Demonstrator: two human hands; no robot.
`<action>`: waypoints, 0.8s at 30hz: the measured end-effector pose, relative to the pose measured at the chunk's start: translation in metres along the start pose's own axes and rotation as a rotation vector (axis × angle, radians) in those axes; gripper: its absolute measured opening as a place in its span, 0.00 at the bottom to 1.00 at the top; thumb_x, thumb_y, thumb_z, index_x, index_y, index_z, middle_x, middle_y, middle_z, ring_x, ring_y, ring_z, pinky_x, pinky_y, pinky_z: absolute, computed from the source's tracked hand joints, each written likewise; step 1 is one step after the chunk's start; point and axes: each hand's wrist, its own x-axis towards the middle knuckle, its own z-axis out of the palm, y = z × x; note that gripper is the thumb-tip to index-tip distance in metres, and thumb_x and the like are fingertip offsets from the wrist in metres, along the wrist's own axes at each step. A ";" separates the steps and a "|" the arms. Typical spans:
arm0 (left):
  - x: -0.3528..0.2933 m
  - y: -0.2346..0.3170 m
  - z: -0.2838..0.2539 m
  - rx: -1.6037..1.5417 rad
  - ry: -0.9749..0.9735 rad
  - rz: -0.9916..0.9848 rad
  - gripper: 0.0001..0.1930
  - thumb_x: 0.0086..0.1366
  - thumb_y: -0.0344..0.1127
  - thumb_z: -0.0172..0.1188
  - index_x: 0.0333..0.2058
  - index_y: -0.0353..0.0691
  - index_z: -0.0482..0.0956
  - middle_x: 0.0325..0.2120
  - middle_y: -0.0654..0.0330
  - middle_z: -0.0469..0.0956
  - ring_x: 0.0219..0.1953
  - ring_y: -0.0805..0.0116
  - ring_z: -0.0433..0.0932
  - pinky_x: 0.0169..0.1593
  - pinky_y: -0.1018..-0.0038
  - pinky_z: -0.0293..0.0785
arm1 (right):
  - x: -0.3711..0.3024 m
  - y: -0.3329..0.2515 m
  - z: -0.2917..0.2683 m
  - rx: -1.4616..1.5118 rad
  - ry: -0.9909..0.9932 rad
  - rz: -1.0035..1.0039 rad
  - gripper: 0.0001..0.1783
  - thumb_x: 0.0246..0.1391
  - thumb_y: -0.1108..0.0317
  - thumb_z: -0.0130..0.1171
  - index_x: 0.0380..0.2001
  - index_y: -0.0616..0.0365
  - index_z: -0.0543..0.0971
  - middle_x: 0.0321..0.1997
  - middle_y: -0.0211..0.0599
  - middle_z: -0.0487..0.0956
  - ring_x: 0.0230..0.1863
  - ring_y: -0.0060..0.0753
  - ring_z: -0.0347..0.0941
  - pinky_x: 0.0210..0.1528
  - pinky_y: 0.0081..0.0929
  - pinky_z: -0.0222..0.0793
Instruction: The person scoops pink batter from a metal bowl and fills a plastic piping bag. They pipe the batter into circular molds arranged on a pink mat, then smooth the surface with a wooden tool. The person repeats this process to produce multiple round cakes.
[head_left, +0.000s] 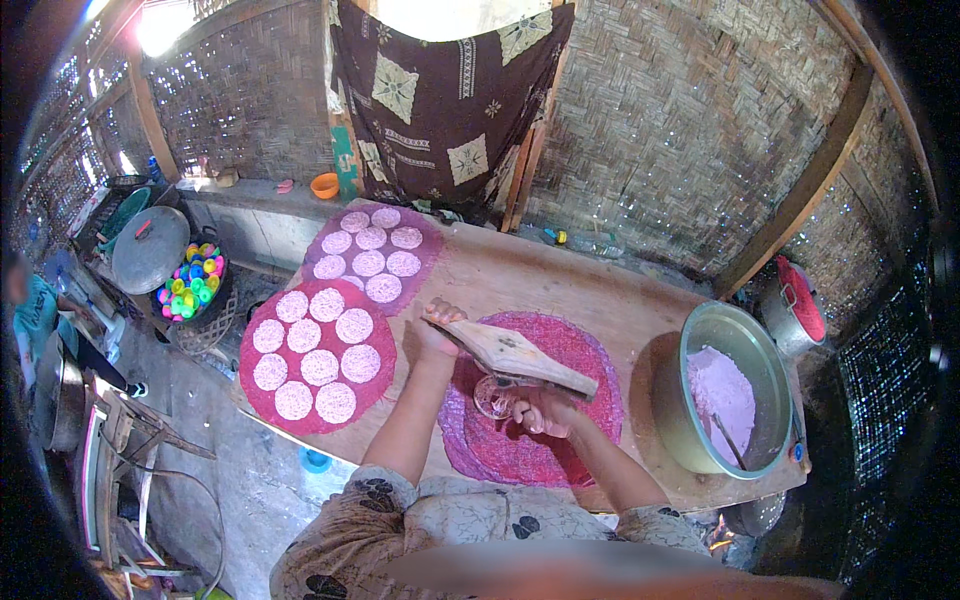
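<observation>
Holding board [520, 355] slantwise over mat [603, 368], by front edge of table [480, 250], likely for reach; with left hand [442, 325] closed round end, right hand [545, 414] curled beside ring [490, 398], hold undetermined.

Left of the round red mesh mat [500, 446] before us lie round pink discs [320, 367]; right, a round grey-green basin [740, 328].

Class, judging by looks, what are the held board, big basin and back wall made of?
Held board: probably wood, dull, blotchy brown and worn. Big basin: plastic or metal; smooth, greyish-green sides leave it open. Back wall: likely bamboo, matte, woven in criss-cross strips.
</observation>
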 end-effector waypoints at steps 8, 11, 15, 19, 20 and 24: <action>-0.023 0.072 0.076 0.166 -0.413 0.039 0.27 0.74 0.58 0.38 0.19 0.51 0.69 0.10 0.72 0.64 0.13 0.76 0.63 0.28 0.71 0.67 | 0.001 0.016 -0.004 -1.131 0.648 -0.497 0.22 0.62 0.60 0.48 0.58 0.53 0.72 0.58 0.53 0.75 0.54 0.58 0.74 0.53 0.46 0.73; -0.092 0.105 0.130 0.183 -0.516 -0.083 0.32 0.74 0.63 0.32 0.16 0.51 0.66 0.08 0.71 0.63 0.11 0.76 0.62 0.25 0.70 0.66 | -0.037 -0.024 0.039 -1.500 0.819 -0.423 0.23 0.63 0.61 0.50 0.59 0.53 0.72 0.59 0.55 0.73 0.57 0.57 0.73 0.55 0.44 0.70; -0.171 0.121 0.153 0.417 -0.413 -0.059 0.35 0.70 0.69 0.32 0.12 0.52 0.62 0.06 0.70 0.59 0.07 0.73 0.56 0.22 0.68 0.65 | -0.063 -0.017 0.103 -0.847 0.269 -0.369 0.27 0.66 0.56 0.50 0.64 0.56 0.69 0.57 0.51 0.75 0.58 0.45 0.72 0.58 0.39 0.67; -0.189 0.096 0.152 0.579 0.158 0.142 0.33 0.67 0.72 0.39 0.17 0.50 0.65 0.11 0.69 0.61 0.14 0.71 0.62 0.24 0.69 0.66 | -0.055 0.045 0.183 -1.136 0.229 -0.378 0.32 0.64 0.48 0.53 0.60 0.65 0.70 0.54 0.52 0.78 0.56 0.46 0.74 0.59 0.39 0.67; -0.182 0.091 0.145 0.513 0.237 0.128 0.33 0.66 0.73 0.39 0.19 0.49 0.66 0.12 0.68 0.62 0.16 0.71 0.64 0.26 0.69 0.66 | -0.049 0.051 0.184 -1.063 0.226 -0.387 0.31 0.65 0.49 0.53 0.60 0.64 0.70 0.50 0.48 0.78 0.52 0.44 0.75 0.55 0.38 0.69; -0.160 0.085 0.131 0.674 0.142 0.004 0.35 0.64 0.78 0.36 0.27 0.47 0.67 0.17 0.66 0.65 0.20 0.67 0.69 0.29 0.68 0.70 | -0.039 0.056 0.181 -0.437 0.054 -0.114 0.35 0.64 0.38 0.48 0.57 0.60 0.70 0.34 0.36 0.77 0.29 0.30 0.76 0.32 0.30 0.74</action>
